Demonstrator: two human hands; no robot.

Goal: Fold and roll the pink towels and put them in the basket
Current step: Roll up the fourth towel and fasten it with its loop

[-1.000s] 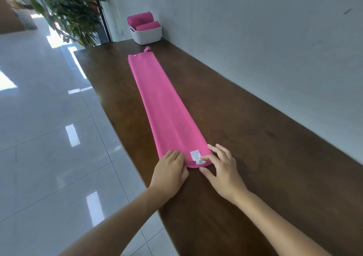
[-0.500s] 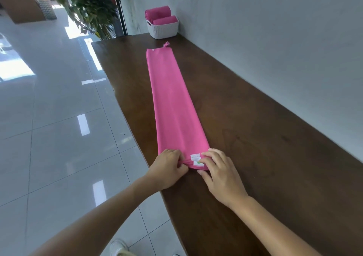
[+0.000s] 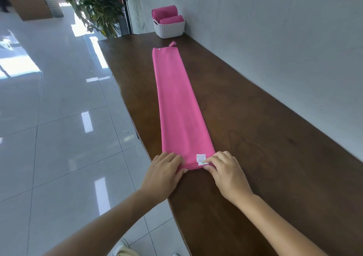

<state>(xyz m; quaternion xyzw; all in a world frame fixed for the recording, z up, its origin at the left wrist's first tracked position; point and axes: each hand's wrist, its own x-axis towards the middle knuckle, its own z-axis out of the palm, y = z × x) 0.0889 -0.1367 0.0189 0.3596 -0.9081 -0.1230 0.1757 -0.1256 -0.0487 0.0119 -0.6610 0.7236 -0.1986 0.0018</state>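
Observation:
A pink towel (image 3: 176, 102), folded into a long narrow strip, lies along the dark wooden table (image 3: 255, 137) and points away from me. Its near end is turned up into a thin first roll with a white label (image 3: 200, 158) on top. My left hand (image 3: 167, 174) pinches the left corner of that rolled end. My right hand (image 3: 225, 173) pinches the right corner beside the label. A white woven basket (image 3: 170, 28) stands at the far end against the wall and holds two rolled pink towels (image 3: 165, 13).
A grey wall (image 3: 275, 39) runs along the table's right side. The table's left edge drops to a glossy tiled floor (image 3: 49, 118). A potted plant (image 3: 98, 4) stands beyond the table's far corner. My shoe (image 3: 121, 250) shows at the bottom.
My fingers have curled round the towel's near end and turned it up into a thin roll. The view has shifted, so the towel and basket sit further right.

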